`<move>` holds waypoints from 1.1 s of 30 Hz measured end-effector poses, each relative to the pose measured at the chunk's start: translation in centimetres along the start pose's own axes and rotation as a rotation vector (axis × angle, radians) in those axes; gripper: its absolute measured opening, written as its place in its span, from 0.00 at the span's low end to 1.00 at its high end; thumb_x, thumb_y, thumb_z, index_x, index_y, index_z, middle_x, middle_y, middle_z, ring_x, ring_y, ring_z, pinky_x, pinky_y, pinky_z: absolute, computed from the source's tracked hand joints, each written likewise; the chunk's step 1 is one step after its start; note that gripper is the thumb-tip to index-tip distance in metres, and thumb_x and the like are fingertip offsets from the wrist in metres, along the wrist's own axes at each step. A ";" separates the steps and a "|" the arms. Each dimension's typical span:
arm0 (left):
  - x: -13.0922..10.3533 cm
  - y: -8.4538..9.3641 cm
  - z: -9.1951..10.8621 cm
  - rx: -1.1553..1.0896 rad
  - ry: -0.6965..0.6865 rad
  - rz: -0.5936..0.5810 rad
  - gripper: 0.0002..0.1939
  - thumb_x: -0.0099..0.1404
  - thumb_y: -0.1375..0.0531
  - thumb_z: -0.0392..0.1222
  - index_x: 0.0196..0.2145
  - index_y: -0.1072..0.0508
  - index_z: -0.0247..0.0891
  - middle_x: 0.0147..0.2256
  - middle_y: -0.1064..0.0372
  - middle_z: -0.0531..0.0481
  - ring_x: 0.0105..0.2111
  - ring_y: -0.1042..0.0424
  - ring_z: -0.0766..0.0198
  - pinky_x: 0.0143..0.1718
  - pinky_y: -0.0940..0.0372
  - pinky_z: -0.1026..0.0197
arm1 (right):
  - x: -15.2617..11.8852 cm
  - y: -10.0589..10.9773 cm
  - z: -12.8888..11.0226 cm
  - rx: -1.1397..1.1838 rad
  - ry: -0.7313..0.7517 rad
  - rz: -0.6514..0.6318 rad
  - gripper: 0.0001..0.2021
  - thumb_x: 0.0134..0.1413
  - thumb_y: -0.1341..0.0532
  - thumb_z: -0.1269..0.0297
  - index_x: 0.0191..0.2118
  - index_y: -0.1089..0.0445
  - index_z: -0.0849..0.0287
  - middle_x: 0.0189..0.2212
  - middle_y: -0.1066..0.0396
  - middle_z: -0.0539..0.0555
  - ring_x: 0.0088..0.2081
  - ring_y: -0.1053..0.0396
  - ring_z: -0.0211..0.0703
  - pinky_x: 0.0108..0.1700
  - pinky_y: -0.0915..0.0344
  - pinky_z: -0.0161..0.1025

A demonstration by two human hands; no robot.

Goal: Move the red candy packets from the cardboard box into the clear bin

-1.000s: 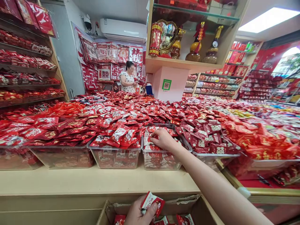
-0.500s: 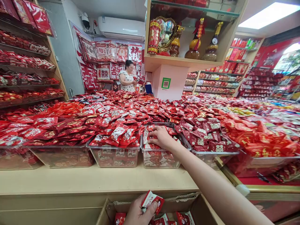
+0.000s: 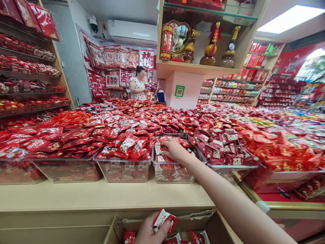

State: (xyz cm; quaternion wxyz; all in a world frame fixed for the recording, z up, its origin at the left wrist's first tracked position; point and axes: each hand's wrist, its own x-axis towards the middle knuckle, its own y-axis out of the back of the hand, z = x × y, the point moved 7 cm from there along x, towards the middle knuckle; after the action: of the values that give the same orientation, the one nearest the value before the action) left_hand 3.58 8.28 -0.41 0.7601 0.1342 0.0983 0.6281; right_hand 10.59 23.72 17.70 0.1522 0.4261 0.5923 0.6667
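Note:
My left hand (image 3: 152,230) is closed around a red and white packet (image 3: 165,218), above an open cardboard box (image 3: 215,225) where more such packets lie. My right hand (image 3: 174,149) reaches into a clear plastic bin (image 3: 175,178) of red and white packets. Its fingers are bent over the packets near the bin's left side, and their tips are partly hidden, so any grip cannot be made out. The packets in this bin lie lower than the heaped ones in the bin (image 3: 123,174) to its left.
More filled bins stand left and right along the pale counter (image 3: 76,196). Behind them spreads a wide heap of red packets (image 3: 142,115). A display cabinet (image 3: 198,67) overhangs the heap. Far back stands a person (image 3: 137,86). Stocked shelves (image 3: 27,69) line the left wall.
My right hand's fingers have shifted slightly in the bin and show more of the packets beneath. My left hand has barely moved and still holds its packet.

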 end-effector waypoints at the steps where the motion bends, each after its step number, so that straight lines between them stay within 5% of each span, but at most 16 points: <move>1: 0.0 -0.1 0.0 -0.005 0.002 -0.009 0.14 0.57 0.49 0.49 0.28 0.32 0.35 0.24 0.37 0.53 0.25 0.39 0.66 0.28 0.42 0.68 | 0.1 -0.1 0.1 -0.003 -0.005 -0.001 0.16 0.44 0.40 0.60 0.41 0.34 0.59 0.36 0.36 0.57 0.38 0.40 0.44 0.38 0.46 0.35; 8: -0.2 0.0 0.5 0.001 -0.014 -0.022 0.15 0.58 0.49 0.49 0.29 0.32 0.34 0.25 0.35 0.52 0.26 0.39 0.65 0.29 0.42 0.68 | 0.3 0.1 0.3 -0.033 -0.044 0.051 0.10 0.54 0.52 0.69 0.36 0.35 0.62 0.33 0.34 0.59 0.36 0.40 0.44 0.39 0.47 0.37; 15: -0.2 -0.1 0.7 0.066 -0.026 -0.010 0.15 0.58 0.49 0.49 0.28 0.32 0.34 0.24 0.34 0.51 0.26 0.39 0.64 0.28 0.43 0.68 | -0.2 1.6 1.6 -0.005 -0.206 0.206 0.20 0.51 0.56 0.77 0.52 0.51 0.66 0.37 0.35 0.62 0.36 0.40 0.46 0.37 0.46 0.38; 19: -0.2 -0.3 0.3 0.067 -0.036 -0.013 0.15 0.58 0.49 0.49 0.29 0.31 0.34 0.25 0.33 0.50 0.27 0.38 0.64 0.29 0.42 0.68 | -0.5 1.7 2.2 0.140 -0.288 0.216 0.17 0.52 0.57 0.74 0.49 0.46 0.65 0.33 0.33 0.59 0.34 0.38 0.45 0.34 0.45 0.37; 33: -0.6 -0.2 1.8 0.008 -0.006 -0.016 0.16 0.57 0.48 0.49 0.32 0.30 0.35 0.30 0.28 0.49 0.32 0.33 0.61 0.34 0.40 0.66 | -0.1 1.0 1.2 0.182 -0.182 0.094 0.11 0.49 0.46 0.59 0.31 0.32 0.62 0.30 0.30 0.56 0.33 0.36 0.41 0.35 0.45 0.35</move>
State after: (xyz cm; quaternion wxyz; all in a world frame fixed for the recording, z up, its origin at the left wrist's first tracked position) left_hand 4.18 7.51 1.23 0.7649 0.1382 0.0996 0.6213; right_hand 11.88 24.22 18.44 0.1346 0.5241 0.6135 0.5752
